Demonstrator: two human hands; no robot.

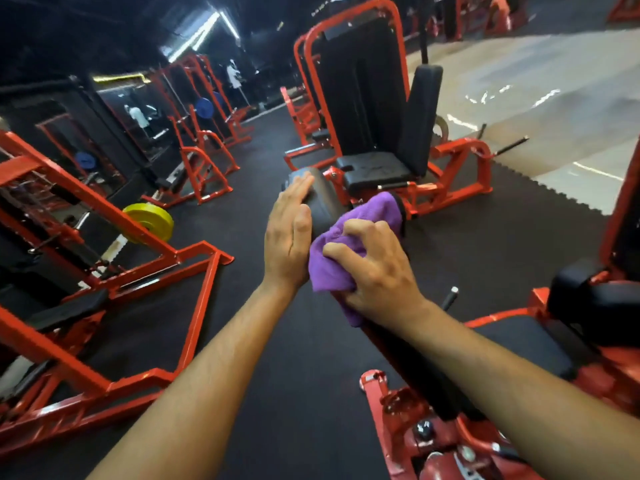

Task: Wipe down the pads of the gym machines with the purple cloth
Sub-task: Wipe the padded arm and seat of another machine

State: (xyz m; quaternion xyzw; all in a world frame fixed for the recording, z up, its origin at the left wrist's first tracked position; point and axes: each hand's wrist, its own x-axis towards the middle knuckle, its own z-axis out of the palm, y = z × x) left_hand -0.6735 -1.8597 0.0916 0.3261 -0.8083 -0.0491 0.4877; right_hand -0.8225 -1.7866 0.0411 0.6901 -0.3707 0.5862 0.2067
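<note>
A black curved leg pad stands upright in the middle of the view, on a red machine. My right hand grips the bunched purple cloth and presses it against the pad's right side. My left hand lies flat with straight fingers against the pad's left side. The lower part of the pad is hidden behind the cloth and my hands.
A red machine with a black seat and back pad stands just beyond. A black pad and seat lie at the right. Red racks with a yellow plate fill the left. Black rubber floor lies between.
</note>
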